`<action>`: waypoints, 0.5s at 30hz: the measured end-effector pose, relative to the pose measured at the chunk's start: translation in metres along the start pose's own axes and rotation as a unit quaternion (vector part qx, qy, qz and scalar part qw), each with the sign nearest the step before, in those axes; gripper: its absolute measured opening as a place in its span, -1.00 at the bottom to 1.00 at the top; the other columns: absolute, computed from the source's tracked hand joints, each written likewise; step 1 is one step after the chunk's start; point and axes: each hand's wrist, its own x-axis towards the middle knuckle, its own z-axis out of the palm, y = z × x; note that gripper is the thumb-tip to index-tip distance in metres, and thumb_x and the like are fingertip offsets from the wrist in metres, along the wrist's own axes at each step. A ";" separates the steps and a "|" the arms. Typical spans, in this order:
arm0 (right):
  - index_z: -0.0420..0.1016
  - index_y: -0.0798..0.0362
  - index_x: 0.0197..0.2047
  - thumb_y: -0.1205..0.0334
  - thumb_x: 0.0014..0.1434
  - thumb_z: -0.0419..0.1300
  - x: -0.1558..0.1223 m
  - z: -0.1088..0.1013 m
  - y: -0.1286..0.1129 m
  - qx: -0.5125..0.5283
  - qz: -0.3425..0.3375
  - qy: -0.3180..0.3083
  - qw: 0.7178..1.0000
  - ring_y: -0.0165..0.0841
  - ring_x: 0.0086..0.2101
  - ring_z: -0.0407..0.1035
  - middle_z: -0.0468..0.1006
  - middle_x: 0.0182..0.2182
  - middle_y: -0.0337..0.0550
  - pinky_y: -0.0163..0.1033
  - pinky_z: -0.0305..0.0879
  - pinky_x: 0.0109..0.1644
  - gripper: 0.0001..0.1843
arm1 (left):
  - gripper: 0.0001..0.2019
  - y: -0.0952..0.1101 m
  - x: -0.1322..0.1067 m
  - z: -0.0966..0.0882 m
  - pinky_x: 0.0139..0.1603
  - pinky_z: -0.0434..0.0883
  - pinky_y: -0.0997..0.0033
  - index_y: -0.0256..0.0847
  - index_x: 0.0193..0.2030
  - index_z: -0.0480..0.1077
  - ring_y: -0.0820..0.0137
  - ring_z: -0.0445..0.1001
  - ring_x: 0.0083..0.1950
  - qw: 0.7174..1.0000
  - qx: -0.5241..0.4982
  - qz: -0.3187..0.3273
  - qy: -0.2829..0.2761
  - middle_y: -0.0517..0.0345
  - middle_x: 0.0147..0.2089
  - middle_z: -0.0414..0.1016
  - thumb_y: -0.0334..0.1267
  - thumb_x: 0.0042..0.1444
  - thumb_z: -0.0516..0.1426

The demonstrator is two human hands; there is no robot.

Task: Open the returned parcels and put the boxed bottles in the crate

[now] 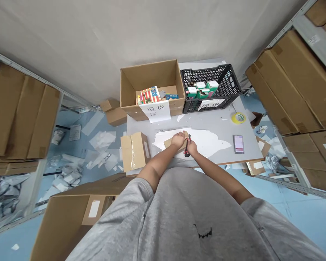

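Observation:
On the table, a small flat cardboard package (167,143) lies on torn white paper (213,139). My left hand (178,139) is closed over the package, its fingers curled at the far edge. My right hand (192,147) grips a black and red box cutter (187,149), whose front end is beside the package's right edge. Whether the blade touches the cardboard is too small to tell.
A cardboard box (149,115) with books and a black crate (232,92) with green-and-white boxes stand behind. A taped carton (132,151) sits left; yellow tape (238,117) and a phone (238,144) lie right. Loaded shelves flank the table (222,158); scraps litter the floor.

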 end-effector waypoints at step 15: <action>0.39 0.07 -0.07 -0.23 0.50 -0.09 0.002 -0.015 0.013 0.022 0.022 -0.003 1.000 -0.25 -0.71 0.46 0.47 -0.68 -0.22 -0.28 0.36 -0.63 -0.47 | -0.39 -0.007 -0.004 0.007 0.25 0.32 0.07 -0.32 0.41 0.30 0.01 0.45 0.23 0.996 -0.011 0.021 0.081 -0.31 0.23 0.46 0.11 0.48 -0.07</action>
